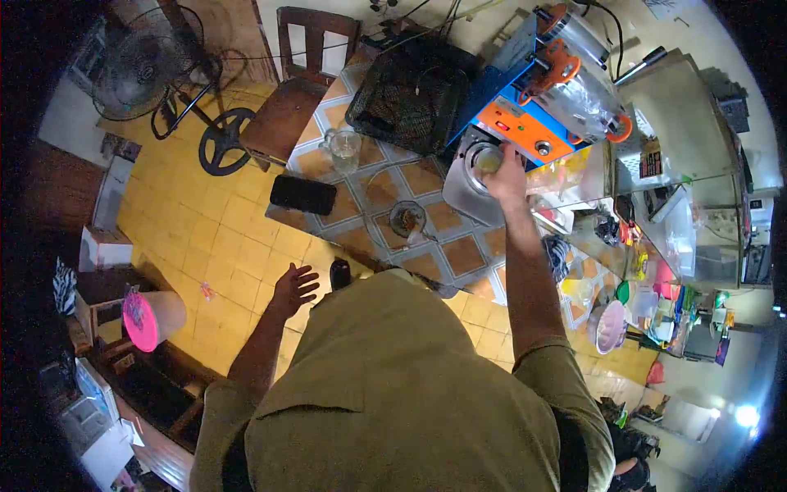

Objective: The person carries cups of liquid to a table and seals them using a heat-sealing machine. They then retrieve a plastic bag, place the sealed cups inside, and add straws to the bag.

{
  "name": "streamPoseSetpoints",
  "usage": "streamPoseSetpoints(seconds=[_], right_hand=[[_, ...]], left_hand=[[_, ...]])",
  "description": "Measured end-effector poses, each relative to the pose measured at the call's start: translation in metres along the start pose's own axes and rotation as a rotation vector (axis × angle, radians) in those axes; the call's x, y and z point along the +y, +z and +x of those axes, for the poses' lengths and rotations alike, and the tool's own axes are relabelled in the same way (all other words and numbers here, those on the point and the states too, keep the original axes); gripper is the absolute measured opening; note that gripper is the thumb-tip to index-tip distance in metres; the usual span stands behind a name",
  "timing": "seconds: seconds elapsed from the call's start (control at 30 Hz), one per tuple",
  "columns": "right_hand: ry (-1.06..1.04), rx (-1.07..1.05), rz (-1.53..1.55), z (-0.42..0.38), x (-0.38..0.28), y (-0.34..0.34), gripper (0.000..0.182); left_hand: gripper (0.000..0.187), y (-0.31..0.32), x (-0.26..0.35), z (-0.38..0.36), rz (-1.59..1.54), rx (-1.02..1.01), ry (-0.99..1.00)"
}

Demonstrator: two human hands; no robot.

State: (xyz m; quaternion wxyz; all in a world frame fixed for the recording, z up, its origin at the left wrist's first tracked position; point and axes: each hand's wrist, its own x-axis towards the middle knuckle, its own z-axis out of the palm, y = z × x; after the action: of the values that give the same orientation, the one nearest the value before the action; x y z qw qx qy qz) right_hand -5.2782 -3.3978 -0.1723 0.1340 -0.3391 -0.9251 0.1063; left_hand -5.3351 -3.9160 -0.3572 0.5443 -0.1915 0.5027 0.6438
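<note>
My right hand (507,179) is at a blue and orange cup sealing machine (525,131), its fingers closed around a small cup (487,161) with pale yellowish contents. The cup is at the round holder on the machine's metal base (469,201). A roll of clear film (574,102) is mounted on the machine's upper side. My left hand (295,291) hangs beside the table with its fingers spread, holding nothing. Nearest to it on the tabletop lies a black phone (302,194). A glass mug (344,152) and a glass ashtray (407,219) stand farther in.
A black mesh basket (414,94) sits at the table's back, near a wooden chair (287,115). To the left are a standing fan (143,74) and a pink-rimmed bucket (141,321). A glass display case (676,123) and a pink basket (608,326) are at right.
</note>
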Motion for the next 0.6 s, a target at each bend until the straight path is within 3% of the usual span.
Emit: streamPoseSetpoints(seconds=[0.13, 0.27, 0.33, 0.4, 0.43, 0.5, 0.53, 0.6], right_hand=[[0.017, -0.105, -0.001, -0.004, 0.003, 0.000, 0.087], [-0.049, -0.059, -0.048, -0.015, 0.025, 0.008, 0.088], [-0.244, 0.236, 0.071, -0.033, 0.039, 0.011, 0.069], [0.028, 0.138, 0.326, -0.066, 0.051, 0.017, 0.037], [0.250, -0.066, 0.490, -0.085, 0.066, 0.024, 0.034], [0.471, -0.305, 0.616, -0.120, 0.102, 0.064, 0.032], [0.284, -0.380, 0.702, -0.139, 0.122, 0.095, 0.032], [0.326, -0.482, 1.001, -0.144, 0.089, 0.079, 0.032]], left_hand=[[0.069, 0.004, 0.000, 0.006, -0.003, -0.024, -0.010], [0.070, 0.018, 0.001, 0.016, 0.050, -0.019, 0.009], [0.068, 0.031, 0.005, 0.020, 0.073, -0.050, 0.074], [0.065, 0.053, 0.016, 0.022, 0.069, -0.110, 0.140], [0.064, 0.065, 0.022, 0.026, 0.063, -0.142, 0.181], [0.061, 0.081, 0.029, 0.055, 0.047, -0.203, 0.258], [0.059, 0.102, 0.046, 0.055, 0.061, -0.282, 0.299], [0.055, 0.169, 0.100, 0.024, 0.049, -0.341, 0.345]])
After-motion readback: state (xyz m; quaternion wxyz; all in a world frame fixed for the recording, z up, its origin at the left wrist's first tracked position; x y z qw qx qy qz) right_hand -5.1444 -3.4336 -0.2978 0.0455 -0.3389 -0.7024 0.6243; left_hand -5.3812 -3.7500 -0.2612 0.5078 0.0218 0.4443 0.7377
